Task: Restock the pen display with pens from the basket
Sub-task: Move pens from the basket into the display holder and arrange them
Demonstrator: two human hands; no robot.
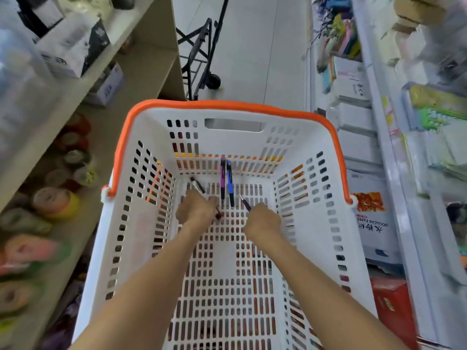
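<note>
- Two loose pens lie on the basket floor against its far wall: a purple pen (223,181) and a blue pen (230,184), side by side, nearly touching, long axes running from the far wall back towards us.
- They sit between our hands, just beyond the knuckles. We judge the left hand (196,209) slightly nearer the purple pen and the right hand (262,221) nearer the blue one, so either could take them next.
- Our left hand is curled round a black pen (197,185), whose end juts out towards the far left corner of the basket; a dark red tip shows at the hand's right side, perhaps a second pen, though we cannot tell.
- Our right hand is closed on a thin pen (244,203); only its pointed end shows, aimed at the far wall.
- The white basket (141,248) with its orange handle (227,105) stands in an aisle between shelves.
- The pen display is not one we can pick out: the shelves at right are blurred, and our fingers are hidden under the backs of the hands.
</note>
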